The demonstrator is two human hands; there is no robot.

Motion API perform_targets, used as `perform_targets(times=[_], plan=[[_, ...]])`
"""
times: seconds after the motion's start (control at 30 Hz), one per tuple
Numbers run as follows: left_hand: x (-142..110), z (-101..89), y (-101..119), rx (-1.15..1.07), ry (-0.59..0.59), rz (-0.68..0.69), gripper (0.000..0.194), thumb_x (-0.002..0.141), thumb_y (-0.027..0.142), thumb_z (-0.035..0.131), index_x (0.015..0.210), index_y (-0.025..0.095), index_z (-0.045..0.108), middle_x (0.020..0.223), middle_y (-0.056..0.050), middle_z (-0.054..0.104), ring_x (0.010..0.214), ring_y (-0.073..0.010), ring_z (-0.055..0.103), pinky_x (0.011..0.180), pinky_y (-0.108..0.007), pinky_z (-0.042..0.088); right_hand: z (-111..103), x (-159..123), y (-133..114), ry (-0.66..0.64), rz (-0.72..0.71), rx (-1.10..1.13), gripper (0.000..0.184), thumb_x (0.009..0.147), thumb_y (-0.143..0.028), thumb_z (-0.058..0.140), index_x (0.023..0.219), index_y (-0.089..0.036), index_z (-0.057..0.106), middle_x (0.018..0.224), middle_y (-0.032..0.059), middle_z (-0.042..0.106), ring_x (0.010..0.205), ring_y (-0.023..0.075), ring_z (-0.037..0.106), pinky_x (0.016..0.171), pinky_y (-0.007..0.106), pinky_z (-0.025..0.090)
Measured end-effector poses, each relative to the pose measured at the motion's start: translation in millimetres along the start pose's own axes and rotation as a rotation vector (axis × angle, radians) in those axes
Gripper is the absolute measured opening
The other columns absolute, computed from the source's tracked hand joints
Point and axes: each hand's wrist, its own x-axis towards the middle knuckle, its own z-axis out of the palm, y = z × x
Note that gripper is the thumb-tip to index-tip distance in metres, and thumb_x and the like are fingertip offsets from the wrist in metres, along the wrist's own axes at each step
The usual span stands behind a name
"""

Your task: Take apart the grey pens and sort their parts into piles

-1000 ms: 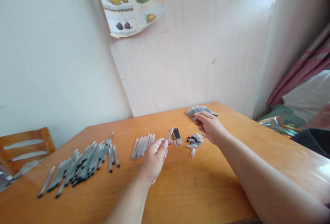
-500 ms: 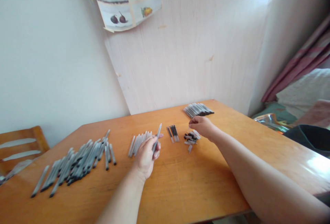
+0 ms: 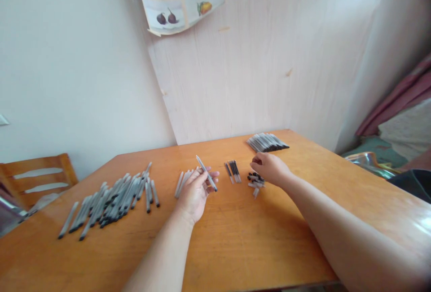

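Observation:
In my left hand [image 3: 197, 191] is an uncapped pen [image 3: 206, 173], pinched between thumb and fingers with its tip pointing up and left. White pen barrels [image 3: 183, 180] lie partly hidden behind that hand. My right hand [image 3: 271, 167] hovers over a small heap of black and clear pen caps [image 3: 256, 181], fingers pinched together; whatever is between them is too small to make out. A few dark ink refills [image 3: 235, 171] lie side by side between the two hands.
A large pile of clear pens with black ends [image 3: 114, 200] covers the table's left part. Toward the back right lies a neat row of pens [image 3: 267, 142]. A wooden chair [image 3: 40, 175] stands at the left, and a dark container [image 3: 412, 184] beyond the right edge.
The pen in my left hand has turned from leaning right to leaning left, and the fingers have spread. My right hand stays over the caps. The whole view has shifted slightly.

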Motion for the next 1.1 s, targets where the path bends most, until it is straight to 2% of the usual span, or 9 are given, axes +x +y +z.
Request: perform_targets(times=[0.07,0.13,0.27,0.37,0.6,0.77,0.93,1.0,1.1], plan=[[-0.1,1.4,-1.0,-0.012,-0.013,0.015,0.027,0.078,0.028,0.064,0.101,0.016,0.056,0.094,-0.01,0.071,0.081,-0.0171,0.067,0.063,-0.025,0.046,3.5,-8.7,-16.0,-0.024,-0.072,0.171,0.018,0.08,-0.032,0.055,0.072,-0.018,0.063,0.066,0.0034,0.063,0.061,0.0136,0.053,0.054,0.025,0.033],[-0.7,3.1,-2.2,-0.02,-0.023,0.026,0.027,0.078,0.027,0.065,0.101,0.016,0.054,0.095,-0.01,0.071,0.085,-0.0192,0.067,0.065,-0.026,0.048,10.1,-19.9,-33.0,-0.145,-0.137,0.319,0.022,0.082,-0.036,0.053,0.071,-0.019,0.062,0.062,0.0007,0.06,0.057,0.0123,0.051,0.052,0.023,0.033],[-3.0,6.3,-4.4,-0.037,-0.046,0.048,0.025,0.08,0.027,0.064,0.099,0.018,0.052,0.098,-0.01,0.07,0.092,-0.0213,0.067,0.072,-0.03,0.05,24.4,-40.3,-57.9,-0.406,-0.138,0.524,0.03,0.087,-0.041,0.047,0.074,-0.019,0.062,0.067,0.0019,0.064,0.057,0.0115,0.054,0.054,0.023,0.039],[-3.5,7.4,-6.2,-0.073,-0.06,0.058,0.024,0.08,0.027,0.064,0.098,0.019,0.05,0.101,-0.009,0.07,0.094,-0.0202,0.067,0.081,-0.035,0.05,30.5,-47.1,-64.4,-0.488,-0.114,0.689,0.031,0.088,-0.044,0.047,0.076,-0.019,0.06,0.067,0.0017,0.064,0.055,0.0108,0.053,0.054,0.023,0.041],[-2.2,9.2,-8.1,-0.108,-0.064,0.059,0.022,0.081,0.025,0.064,0.095,0.019,0.049,0.102,-0.009,0.069,0.096,-0.021,0.067,0.086,-0.039,0.05,31.4,-47.0,-66.2,-0.463,-0.079,0.733,0.024,0.085,-0.04,0.051,0.073,-0.021,0.057,0.066,-0.0001,0.061,0.055,0.0105,0.052,0.051,0.021,0.038],[-4.2,11.9,-7.9,-0.129,-0.055,0.067,0.021,0.081,0.024,0.064,0.094,0.019,0.049,0.101,-0.009,0.069,0.095,-0.0214,0.067,0.086,-0.039,0.051,33.3,-45.7,-62.8,-0.349,-0.169,0.577,0.022,0.084,-0.039,0.051,0.074,-0.021,0.057,0.065,-0.0002,0.061,0.056,0.0119,0.053,0.053,0.023,0.038],[-5.7,13.4,-6.8,-0.146,-0.054,0.09,0.022,0.08,0.025,0.065,0.092,0.018,0.048,0.097,-0.008,0.07,0.095,-0.0212,0.067,0.087,-0.04,0.05,33.3,-46.4,-62.3,-0.144,-0.269,0.446,0.022,0.083,-0.042,0.055,0.075,-0.021,0.056,0.062,-0.0013,0.056,0.057,0.012,0.048,0.05,0.023,0.032],[-5.5,13.0,-6.8,-0.156,-0.064,0.095,0.022,0.08,0.026,0.066,0.092,0.019,0.048,0.097,-0.008,0.07,0.095,-0.0211,0.067,0.087,-0.04,0.05,32.8,-46.8,-62.9,-0.17,-0.237,0.465,0.028,0.085,-0.046,0.051,0.073,-0.021,0.055,0.062,-0.0007,0.056,0.056,0.0121,0.049,0.05,0.023,0.033],[-4.9,12.3,-7.5,-0.157,-0.072,0.095,0.022,0.08,0.025,0.065,0.092,0.019,0.048,0.097,-0.008,0.07,0.095,-0.0209,0.067,0.088,-0.04,0.05,32.8,-46.9,-62.9,-0.322,-0.203,0.535,0.036,0.09,-0.048,0.041,0.073,-0.02,0.056,0.064,0.0011,0.06,0.056,0.0123,0.053,0.052,0.024,0.037]])
